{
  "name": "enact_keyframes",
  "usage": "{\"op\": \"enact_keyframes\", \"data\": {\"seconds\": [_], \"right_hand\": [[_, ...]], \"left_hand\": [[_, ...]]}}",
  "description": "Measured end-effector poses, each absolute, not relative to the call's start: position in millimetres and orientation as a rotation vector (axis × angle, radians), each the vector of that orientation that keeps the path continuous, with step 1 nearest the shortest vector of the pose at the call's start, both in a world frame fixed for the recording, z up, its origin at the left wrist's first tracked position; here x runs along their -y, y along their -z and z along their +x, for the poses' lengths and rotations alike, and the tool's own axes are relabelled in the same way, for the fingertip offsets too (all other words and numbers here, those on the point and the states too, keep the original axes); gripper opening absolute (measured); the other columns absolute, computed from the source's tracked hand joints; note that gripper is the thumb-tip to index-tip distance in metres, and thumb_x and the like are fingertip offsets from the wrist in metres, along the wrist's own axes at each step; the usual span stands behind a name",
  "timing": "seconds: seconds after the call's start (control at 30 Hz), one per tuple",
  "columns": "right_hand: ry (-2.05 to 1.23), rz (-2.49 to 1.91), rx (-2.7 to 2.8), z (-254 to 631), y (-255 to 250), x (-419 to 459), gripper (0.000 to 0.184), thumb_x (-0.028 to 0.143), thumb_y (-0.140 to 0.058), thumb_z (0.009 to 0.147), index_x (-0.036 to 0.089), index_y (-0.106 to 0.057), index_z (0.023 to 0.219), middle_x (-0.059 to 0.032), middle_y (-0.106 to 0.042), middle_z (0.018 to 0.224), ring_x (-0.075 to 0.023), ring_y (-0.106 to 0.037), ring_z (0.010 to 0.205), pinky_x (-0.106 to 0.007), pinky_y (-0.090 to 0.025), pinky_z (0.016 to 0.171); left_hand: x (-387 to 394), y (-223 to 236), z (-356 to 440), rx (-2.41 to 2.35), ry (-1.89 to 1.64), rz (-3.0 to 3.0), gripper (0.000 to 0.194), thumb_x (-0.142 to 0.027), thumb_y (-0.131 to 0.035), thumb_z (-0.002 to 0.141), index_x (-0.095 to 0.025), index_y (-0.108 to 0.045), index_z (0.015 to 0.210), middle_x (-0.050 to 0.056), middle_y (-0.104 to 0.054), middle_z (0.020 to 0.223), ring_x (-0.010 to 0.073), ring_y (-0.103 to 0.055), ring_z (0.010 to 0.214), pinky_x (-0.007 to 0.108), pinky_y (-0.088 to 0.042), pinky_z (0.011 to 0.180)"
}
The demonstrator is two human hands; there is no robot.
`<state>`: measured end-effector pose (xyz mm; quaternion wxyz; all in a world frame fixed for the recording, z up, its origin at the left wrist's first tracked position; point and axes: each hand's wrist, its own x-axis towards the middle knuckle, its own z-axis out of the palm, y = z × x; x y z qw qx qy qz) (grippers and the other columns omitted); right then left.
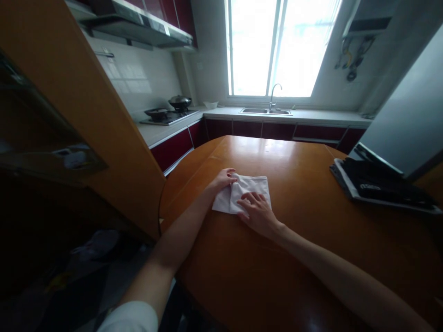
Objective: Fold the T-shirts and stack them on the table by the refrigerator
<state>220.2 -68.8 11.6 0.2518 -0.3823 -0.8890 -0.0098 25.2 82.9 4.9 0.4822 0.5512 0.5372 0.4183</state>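
Note:
A white cloth (254, 184), creased through its middle, lies on the wooden table (294, 170). At its upper left edge is my left hand (224, 179), its fingers bent together and gripping the fabric there. My right hand (259, 211) rests on the lower right part of the cloth. Its fingers are slightly bent and apart, pointing left, with the thumb below them near the cloth's front edge. What lies under the right palm is hidden.
Dark folded bags or clothing (377, 184) lie on the table's right side, beside a fridge-like grey panel (408, 106). A wooden door (114, 138) borders the left. Behind are a counter with a sink (256, 110) and a stove (169, 117) with pans.

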Motion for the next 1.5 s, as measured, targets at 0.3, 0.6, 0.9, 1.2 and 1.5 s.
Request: {"op": "enact_keyframes", "data": {"seconds": [0.3, 0.6, 0.9, 1.2, 1.5], "right_hand": [[-0.074, -1.214, 2.331, 188.8, -7.0, 55.4, 0.018, 0.023, -0.055, 0.097, 0.021, -0.069, 0.085, -0.0071, -0.069, 0.092, -0.0228, -0.059, 0.091, -0.035, -0.042, 0.084], [-0.176, -1.24, 2.069, 152.6, -14.4, 47.8, 0.018, 0.025, -0.056, 0.096, 0.024, -0.066, 0.082, -0.002, -0.067, 0.084, -0.0175, -0.059, 0.076, -0.028, -0.039, 0.068], [-0.029, -1.176, 2.256, 134.7, -1.6, 60.4, 0.019, 0.023, -0.053, 0.099, 0.024, -0.065, 0.085, -0.0047, -0.066, 0.088, -0.0201, -0.06, 0.085, -0.029, -0.041, 0.074], [-0.071, -1.129, 2.414, 130.7, 9.5, 57.3, 0.02, 0.024, -0.05, 0.102, 0.024, -0.066, 0.09, -0.0059, -0.067, 0.094, -0.0203, -0.061, 0.091, -0.03, -0.043, 0.078], [-0.206, -0.977, 2.475, 132.1, 8.2, 59.2, 0.023, 0.013, -0.05, 0.097, 0.023, -0.07, 0.105, -0.0057, -0.072, 0.098, -0.021, -0.064, 0.093, -0.03, -0.047, 0.084]], "left_hand": [[-90.7, -4.3, 22.6, -1.272, -1.047, 1.289, 0.063, -0.013, -0.086, 0.065, -0.011, -0.062, 0.123, 0.001, -0.064, 0.079, 0.0126, -0.061, 0.066, 0.025, -0.051, 0.064], [-95.4, -17.3, 6.7, -1.223, -1.173, 1.24, 0.064, -0.004, -0.08, 0.069, -0.015, -0.059, 0.128, 0.006, -0.068, 0.095, 0.0134, -0.065, 0.075, 0.027, -0.054, 0.072], [-95.9, -15.4, -14.8, -1.275, -1.177, 1.227, 0.067, 0.002, -0.075, 0.065, -0.011, -0.059, 0.129, 0.005, -0.068, 0.089, 0.0127, -0.064, 0.071, 0.025, -0.052, 0.068], [-101.7, -4.8, -22.5, -1.392, -1.121, 1.242, 0.067, -0.001, -0.075, 0.064, -0.012, -0.06, 0.129, 0.002, -0.065, 0.082, 0.0131, -0.062, 0.068, 0.025, -0.053, 0.066], [-108.4, -0.8, -22.5, -1.466, -1.11, 1.392, 0.062, -0.015, -0.083, 0.069, -0.012, -0.062, 0.127, 0.004, -0.067, 0.083, 0.0154, -0.064, 0.071, 0.026, -0.053, 0.068]]}}
